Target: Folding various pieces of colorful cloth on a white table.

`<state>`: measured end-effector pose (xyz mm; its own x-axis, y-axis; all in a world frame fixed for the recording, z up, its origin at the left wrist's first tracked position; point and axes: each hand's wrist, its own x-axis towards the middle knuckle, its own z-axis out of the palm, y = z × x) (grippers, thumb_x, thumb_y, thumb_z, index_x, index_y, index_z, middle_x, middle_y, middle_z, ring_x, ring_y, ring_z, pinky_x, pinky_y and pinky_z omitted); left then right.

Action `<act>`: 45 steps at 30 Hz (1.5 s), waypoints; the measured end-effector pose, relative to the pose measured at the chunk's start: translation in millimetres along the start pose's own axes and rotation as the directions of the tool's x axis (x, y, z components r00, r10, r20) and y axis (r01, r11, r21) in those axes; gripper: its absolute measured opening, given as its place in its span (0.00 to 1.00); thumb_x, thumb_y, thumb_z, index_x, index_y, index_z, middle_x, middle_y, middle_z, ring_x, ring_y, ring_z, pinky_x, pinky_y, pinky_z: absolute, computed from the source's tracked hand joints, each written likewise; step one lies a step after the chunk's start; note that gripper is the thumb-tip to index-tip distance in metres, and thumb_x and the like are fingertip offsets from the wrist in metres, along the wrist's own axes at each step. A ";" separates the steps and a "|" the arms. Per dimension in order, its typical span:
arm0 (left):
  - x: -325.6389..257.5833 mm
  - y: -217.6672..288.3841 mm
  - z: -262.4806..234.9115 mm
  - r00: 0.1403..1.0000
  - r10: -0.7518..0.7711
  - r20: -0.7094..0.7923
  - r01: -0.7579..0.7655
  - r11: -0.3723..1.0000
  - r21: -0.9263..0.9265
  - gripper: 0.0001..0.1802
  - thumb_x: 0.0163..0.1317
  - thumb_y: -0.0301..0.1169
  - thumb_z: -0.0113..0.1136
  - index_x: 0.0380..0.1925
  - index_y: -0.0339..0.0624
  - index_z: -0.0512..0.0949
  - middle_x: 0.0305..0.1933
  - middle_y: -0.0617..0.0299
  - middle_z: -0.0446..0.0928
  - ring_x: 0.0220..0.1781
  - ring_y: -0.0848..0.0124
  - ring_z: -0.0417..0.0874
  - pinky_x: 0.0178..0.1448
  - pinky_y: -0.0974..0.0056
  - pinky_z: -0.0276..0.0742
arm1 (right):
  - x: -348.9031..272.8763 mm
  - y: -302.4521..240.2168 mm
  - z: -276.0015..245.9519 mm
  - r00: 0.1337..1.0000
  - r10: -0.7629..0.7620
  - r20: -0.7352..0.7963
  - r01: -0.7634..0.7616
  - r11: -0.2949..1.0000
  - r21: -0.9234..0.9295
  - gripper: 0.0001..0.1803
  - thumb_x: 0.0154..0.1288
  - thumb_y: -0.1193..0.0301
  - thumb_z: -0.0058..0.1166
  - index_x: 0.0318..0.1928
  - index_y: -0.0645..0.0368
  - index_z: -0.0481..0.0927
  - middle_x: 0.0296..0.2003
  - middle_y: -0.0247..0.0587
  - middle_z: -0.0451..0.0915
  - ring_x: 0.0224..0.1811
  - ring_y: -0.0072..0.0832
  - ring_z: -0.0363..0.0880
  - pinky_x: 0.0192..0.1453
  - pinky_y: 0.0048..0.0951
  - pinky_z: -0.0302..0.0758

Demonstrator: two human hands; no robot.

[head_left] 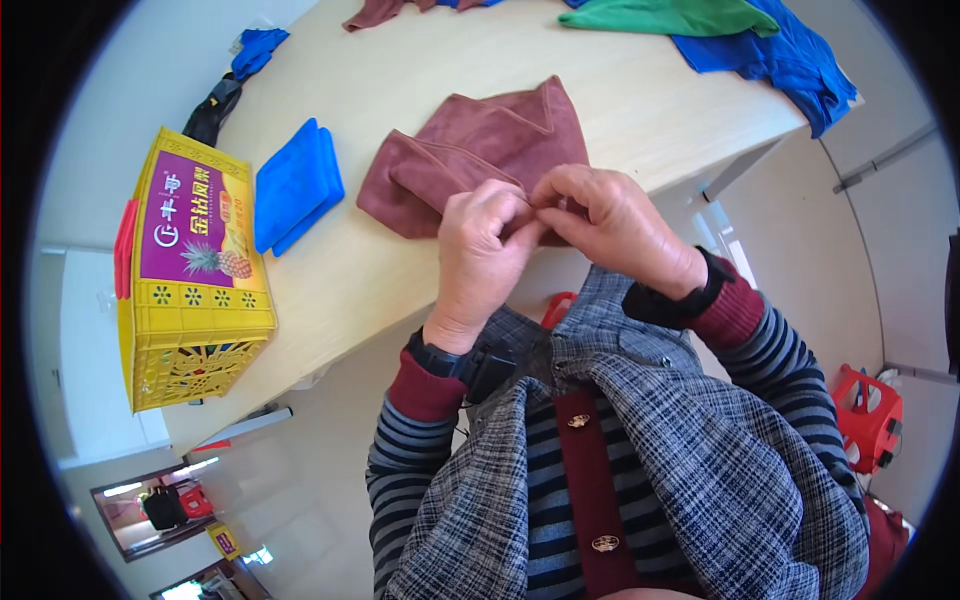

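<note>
Head view showed the left hand and right hand with fingers pinched shut on the near edge of a maroon cloth lying part-folded on the desk, beside a folded blue cloth; folding appeared mid-step, requiring aligned edges.

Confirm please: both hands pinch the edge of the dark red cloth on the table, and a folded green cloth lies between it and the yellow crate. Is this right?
Not quite. The folded cloth between the dark red cloth and the yellow crate is blue, not green, as the head view shows. The rest holds: the left hand and right hand pinch the dark red cloth's edge on the table.
</note>
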<state>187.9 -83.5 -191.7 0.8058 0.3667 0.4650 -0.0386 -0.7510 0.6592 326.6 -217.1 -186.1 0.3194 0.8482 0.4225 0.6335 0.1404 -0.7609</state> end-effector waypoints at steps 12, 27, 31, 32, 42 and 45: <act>15.4 -68.2 -101.2 0.927 0.159 0.341 -0.352 0.688 0.635 0.10 0.47 0.28 0.72 0.30 0.45 0.81 0.43 0.65 0.78 0.50 0.63 0.78 0.60 0.54 0.65 | -12.3 -13.4 -30.1 0.997 -0.065 -0.046 0.063 0.997 -0.043 0.05 0.64 0.83 0.58 0.40 0.62 0.79 0.32 0.41 0.80 0.31 0.33 0.80 0.35 0.29 0.75; 34.4 -28.1 -188.3 0.930 0.235 0.282 -0.362 0.468 0.806 0.11 0.53 0.22 0.65 0.37 0.45 0.80 0.41 0.61 0.79 0.50 0.62 0.77 0.59 0.55 0.68 | 9.8 -17.3 -95.3 0.973 -0.133 -0.189 0.112 0.987 -0.118 0.06 0.69 0.82 0.57 0.44 0.63 0.80 0.32 0.31 0.77 0.32 0.18 0.72 0.38 0.19 0.71; 49.1 5.4 -220.1 0.915 0.366 0.171 -0.335 0.451 0.827 0.11 0.54 0.21 0.66 0.37 0.44 0.80 0.39 0.61 0.79 0.47 0.61 0.79 0.56 0.56 0.71 | 38.7 -27.9 -120.8 0.973 -0.076 -0.220 0.092 0.994 0.066 0.04 0.73 0.79 0.56 0.46 0.62 0.81 0.33 0.26 0.76 0.32 0.15 0.71 0.38 0.17 0.70; 52.4 15.7 -227.1 0.906 0.400 0.136 -0.322 0.445 0.836 0.11 0.55 0.21 0.66 0.38 0.44 0.79 0.38 0.61 0.79 0.46 0.60 0.79 0.55 0.56 0.72 | 46.3 -31.9 -128.2 0.976 -0.033 -0.214 0.069 0.985 0.160 0.04 0.74 0.77 0.55 0.46 0.61 0.81 0.34 0.24 0.76 0.33 0.14 0.70 0.38 0.16 0.69; 76.6 100.1 -263.4 0.808 0.589 0.029 -0.288 0.351 0.891 0.12 0.55 0.19 0.68 0.38 0.43 0.79 0.39 0.61 0.80 0.48 0.61 0.80 0.55 0.57 0.73 | 92.7 -75.0 -207.7 0.934 -0.188 -0.304 0.205 0.979 0.023 0.07 0.76 0.71 0.55 0.49 0.58 0.82 0.35 0.23 0.77 0.34 0.12 0.70 0.42 0.16 0.69; 73.9 102.0 -268.1 0.813 0.583 0.008 -0.280 0.379 0.882 0.11 0.56 0.19 0.68 0.37 0.43 0.79 0.39 0.61 0.80 0.48 0.61 0.80 0.56 0.57 0.72 | 95.4 -75.3 -215.4 0.947 -0.220 -0.233 0.216 0.975 -0.045 0.08 0.76 0.70 0.55 0.50 0.57 0.82 0.35 0.22 0.77 0.35 0.12 0.70 0.43 0.17 0.69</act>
<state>85.1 14.2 68.3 0.6370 -0.1436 0.7574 0.2806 -0.8719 -0.4014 461.1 -256.7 17.6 0.3271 0.6537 0.6824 0.7186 0.2969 -0.6289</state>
